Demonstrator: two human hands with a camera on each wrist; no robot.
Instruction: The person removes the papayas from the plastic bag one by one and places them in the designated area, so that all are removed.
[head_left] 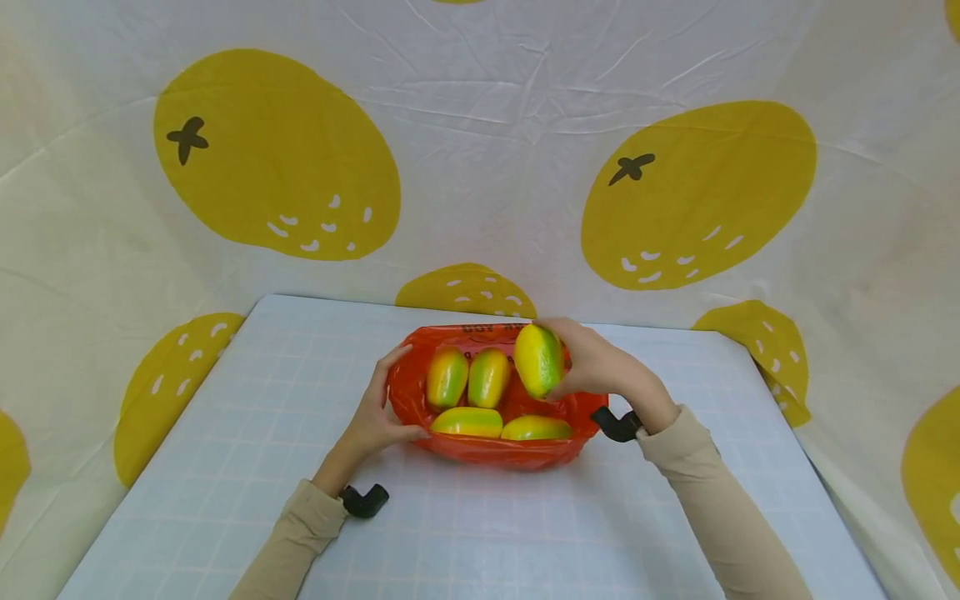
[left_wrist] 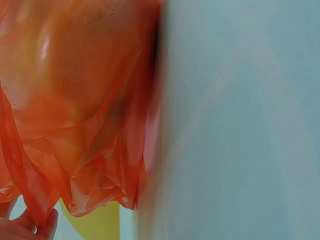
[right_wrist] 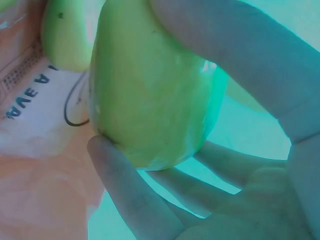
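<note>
My right hand (head_left: pixel 600 362) grips a yellow-green mango (head_left: pixel 537 362) above the right side of a red plastic bag (head_left: pixel 491 452). In the right wrist view, thumb and fingers curve around the held mango (right_wrist: pixel 150 90). The bag lies on its base with its mouth spread wide. Inside it are several more mangoes (head_left: pixel 488 377), two standing lengthwise at the back and two lying sideways along the front rim. My left hand (head_left: pixel 371 421) holds the bag's left edge, fingers at the back and thumb at the front. Fingertips pinch a fold of the bag (left_wrist: pixel 75 150) in the left wrist view.
A pale blue table (head_left: pixel 300 367) with a faint grid carries the bag near its middle. Behind it hangs a white cloth (head_left: pixel 487 167) printed with large yellow fruits. Black wrist mounts (head_left: pixel 365 502) stick out at both cuffs. Dark lettering shows on the bag's inner back wall.
</note>
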